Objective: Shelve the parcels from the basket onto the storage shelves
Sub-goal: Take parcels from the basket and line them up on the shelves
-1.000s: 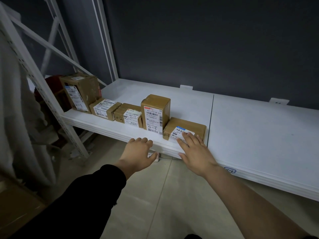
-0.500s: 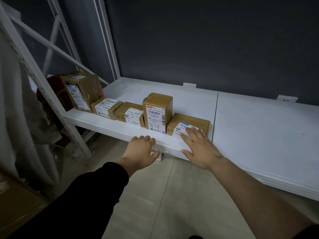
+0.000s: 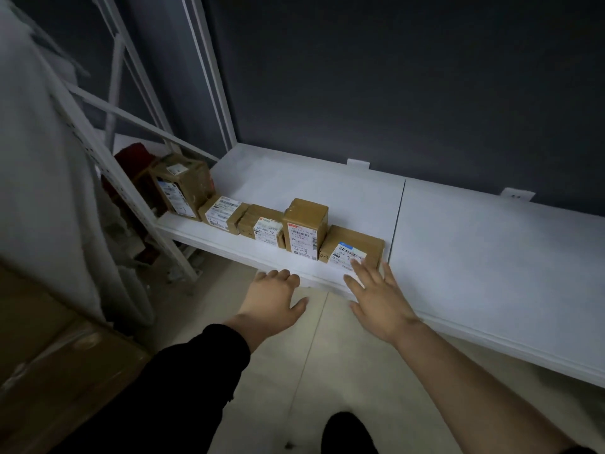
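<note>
The parcels sit in a row right along the front edge of the shelf (image 3: 327,191), and that is the weak spot. The right hand (image 3: 379,299) is spread flat with straight fingers, holding nothing, its fingertips at the label face of the flat parcel (image 3: 355,244) at the right end of the row. A careless sweep from there could drag that parcel over the lip and onto the floor. The tall parcel (image 3: 304,229) stands upright just beside it and looks the easiest to tip, so a knock to its neighbour could likely topple it forward. The left hand (image 3: 273,296) is relaxed and empty, low in front of the shelf edge, so it is poorly placed to catch anything that slides.

Three more parcels continue the row leftward: a low one (image 3: 262,224), a labelled one (image 3: 224,213) and a bigger box (image 3: 181,188) at the far end.

The basket is out of view, so how many parcels remain cannot be judged. Whether the right fingertips press on the label or only hover over it cannot be told. The printed labels are too small to read – only a handwritten "4-3" shows. The left side is dim; a red shape (image 3: 134,158) behind the frame is unclear, and any upper shelves are cut off.
</note>
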